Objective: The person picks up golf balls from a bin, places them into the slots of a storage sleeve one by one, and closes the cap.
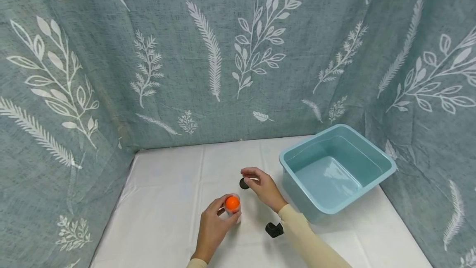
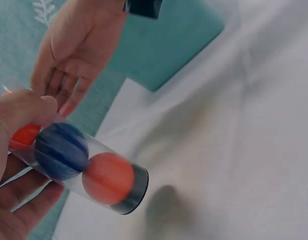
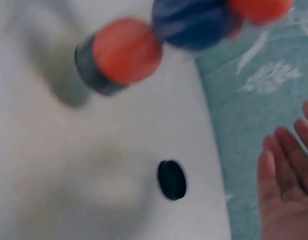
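Note:
My left hand [image 1: 215, 224] grips a clear tube [image 2: 96, 144] around its upper part, thumb on one side and fingers on the other. Inside are an orange ball [image 1: 232, 203] at the top, a dark blue ball [image 2: 62, 151] and another orange ball [image 2: 108, 178]. A black cap [image 2: 139, 192] closes the tube's bottom end; its top looks uncovered from the head. My right hand [image 1: 265, 187] is beside the tube, fingers loosely extended and holding nothing. Below it, a separate round black cap [image 3: 171, 180] lies on the white table, apart from the fingers in the right wrist view.
A light blue plastic basin [image 1: 336, 208] stands on the right of the white-covered table [image 1: 163, 210]. Beside my right forearm is a small black object [image 1: 274, 230], its kind unclear. Leaf-patterned green cloth [image 1: 167, 73] hangs around the back and sides.

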Tool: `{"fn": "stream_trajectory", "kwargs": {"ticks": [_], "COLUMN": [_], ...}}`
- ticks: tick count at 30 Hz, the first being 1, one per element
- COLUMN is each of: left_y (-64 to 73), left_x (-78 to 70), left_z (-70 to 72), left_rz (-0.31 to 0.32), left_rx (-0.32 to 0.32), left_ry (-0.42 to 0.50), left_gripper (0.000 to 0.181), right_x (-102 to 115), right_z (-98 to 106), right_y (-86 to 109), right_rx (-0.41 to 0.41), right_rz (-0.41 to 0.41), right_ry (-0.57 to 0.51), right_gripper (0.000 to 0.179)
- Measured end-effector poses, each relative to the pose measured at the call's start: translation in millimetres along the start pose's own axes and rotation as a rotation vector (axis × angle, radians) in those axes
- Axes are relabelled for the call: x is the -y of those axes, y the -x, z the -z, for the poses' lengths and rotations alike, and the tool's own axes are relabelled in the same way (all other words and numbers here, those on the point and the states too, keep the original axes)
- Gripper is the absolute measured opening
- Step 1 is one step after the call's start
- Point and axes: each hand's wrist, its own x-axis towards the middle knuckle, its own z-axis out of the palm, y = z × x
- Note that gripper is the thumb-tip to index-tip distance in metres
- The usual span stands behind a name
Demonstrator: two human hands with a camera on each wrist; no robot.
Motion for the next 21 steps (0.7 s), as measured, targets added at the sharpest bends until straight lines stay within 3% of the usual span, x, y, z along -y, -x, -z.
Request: {"fn": "stream_trajectory", "kwargs": {"ticks": [5,10,21], "left_y": [5.7,8.3,11.3], "left_x": [9.8,16.2,28.4], "left_z": [-3.2,-8.2,-10.0], "left_rz": [0.061,0.099,0.098], "left_rx": [0.012,0.018,-0.014], "left_ry": [0.014,0.025,0.002], "left_gripper": [0.052,0.053,0.051], "right_x": [-22.7,-36.7,-53.1], "right_z": [-6.9,-9.9,-21.9], "right_y": [-8.9,-18.0,-30.5], "right_rx": [-0.013,0.066,0.147], "right_rz": [-0.01,0.003,0.037], "right_ry": [0.235,0.478,0.774], "right_gripper": [0.039,0.047,0.057]}}
